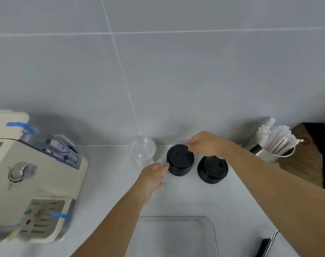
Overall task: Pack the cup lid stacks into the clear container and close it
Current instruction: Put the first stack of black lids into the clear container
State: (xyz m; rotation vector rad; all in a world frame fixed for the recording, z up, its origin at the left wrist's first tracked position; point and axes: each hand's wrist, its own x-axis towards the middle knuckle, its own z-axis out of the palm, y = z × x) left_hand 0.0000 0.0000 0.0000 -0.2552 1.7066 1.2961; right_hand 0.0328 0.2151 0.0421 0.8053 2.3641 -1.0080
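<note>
Two stacks of black cup lids stand on the white counter: the left black stack (179, 161) and the right black stack (212, 170). A stack of clear dome lids (142, 152) stands further left by the wall. My left hand (152, 176) touches the left side of the left black stack with its fingertips. My right hand (204, 144) rests its fingers on that stack's far right top edge. Neither hand has lifted it. The clear container (212, 225) sits open at the bottom centre, partly cut off by the frame.
A cream coffee machine (33, 182) with blue tape fills the left side. A white holder of wrapped straws (274, 143) stands at the right, beside a dark wooden board (306, 164). A black and clear object (267, 243), cut off, lies at the bottom right. A grey tiled wall rises behind.
</note>
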